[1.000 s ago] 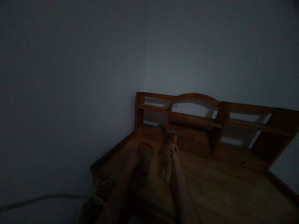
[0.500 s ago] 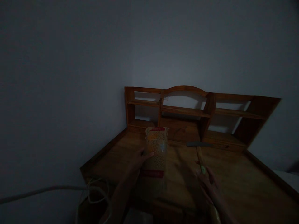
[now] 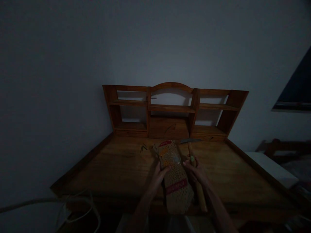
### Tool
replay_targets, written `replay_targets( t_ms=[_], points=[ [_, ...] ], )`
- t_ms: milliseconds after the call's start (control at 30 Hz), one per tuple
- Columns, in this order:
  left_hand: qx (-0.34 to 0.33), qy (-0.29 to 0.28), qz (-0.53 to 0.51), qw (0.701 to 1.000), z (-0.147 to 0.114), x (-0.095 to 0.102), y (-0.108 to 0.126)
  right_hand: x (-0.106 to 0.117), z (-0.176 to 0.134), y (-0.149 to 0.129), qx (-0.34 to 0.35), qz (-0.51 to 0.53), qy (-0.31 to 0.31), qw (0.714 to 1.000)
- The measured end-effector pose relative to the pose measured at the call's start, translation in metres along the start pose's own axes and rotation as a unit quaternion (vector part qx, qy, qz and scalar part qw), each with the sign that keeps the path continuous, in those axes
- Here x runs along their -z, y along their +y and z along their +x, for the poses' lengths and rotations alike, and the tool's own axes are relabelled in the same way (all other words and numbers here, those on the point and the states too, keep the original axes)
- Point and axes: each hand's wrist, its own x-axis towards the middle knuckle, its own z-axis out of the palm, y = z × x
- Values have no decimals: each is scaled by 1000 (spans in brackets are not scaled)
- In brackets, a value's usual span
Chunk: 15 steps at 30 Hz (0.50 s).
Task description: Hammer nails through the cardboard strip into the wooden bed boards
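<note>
My left hand (image 3: pixel 159 176) grips the left side of a tan, speckled packet (image 3: pixel 173 173) with red bands near its top and bottom, the thumb lying across its front. The packet leans, its lower end near the desk's front edge. My right hand (image 3: pixel 195 170) is closed round the wooden handle of a hammer (image 3: pixel 201 197), which has a green sticker on it. The hammer's long, thin dark head points up and away, near the packet's upper right. The right thumb and fingertips come close to the packet's right side; whether they touch it is unclear.
The wooden desk (image 3: pixel 116 171) has a shelf unit (image 3: pixel 170 108) along its back. Small dark pieces (image 3: pixel 143 148) lie left of the packet. A pale cable (image 3: pixel 31 202) loops at the front left. Beyond the right edge stands a white surface (image 3: pixel 269 168).
The view has turned right. The packet has gone from upright to tilted, its top leaning left. My right hand has brought the hammer closer to the packet.
</note>
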Motion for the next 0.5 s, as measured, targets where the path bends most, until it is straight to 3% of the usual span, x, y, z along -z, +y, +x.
replay_targets(
  t_ms=[167, 300, 500],
  points=[
    [-4, -2, 14, 1000, -5, -3, 0, -1, -2, 11, 0, 19, 9, 1000],
    [34, 19, 6, 999, -7, -4, -1, -1, -5, 14, -4, 25, 22, 999],
    [66, 7, -4, 998, -10, -7, 9, -2, -9, 15, -24, 40, 15, 999]
  ],
)
